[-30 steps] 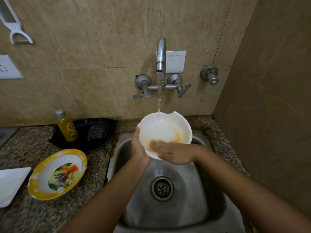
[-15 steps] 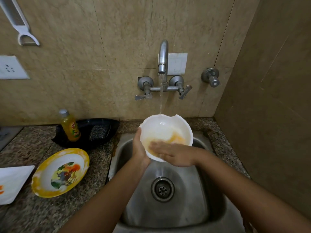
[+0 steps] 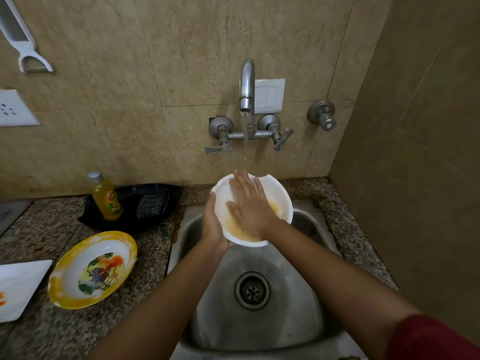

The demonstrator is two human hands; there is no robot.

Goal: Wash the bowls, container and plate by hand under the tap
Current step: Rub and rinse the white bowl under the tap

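A white bowl (image 3: 281, 203) with yellow residue inside is held tilted over the steel sink (image 3: 306, 320), under the running tap (image 3: 246, 84). My left hand (image 3: 214, 224) grips the bowl's left rim from outside and below. My right hand (image 3: 250, 203) lies flat inside the bowl with fingers straight, fingertips up at the far rim where the water stream lands. On the counter to the left sit a yellow-rimmed picture bowl (image 3: 93, 268) and a white square plate (image 3: 18, 287), partly cut off by the frame edge.
A black tray (image 3: 153, 193) behind the yellow bowl carries a yellow soap bottle (image 3: 106, 198) and a scrub pad (image 3: 152, 206). Tiled walls stand behind and to the right. A peeler (image 3: 23, 42) hangs at the upper left, above a wall socket (image 3: 13, 109).
My right hand has slid from the bowl's near rim up across the inside to the far rim under the water. The bowl stays in my left hand.
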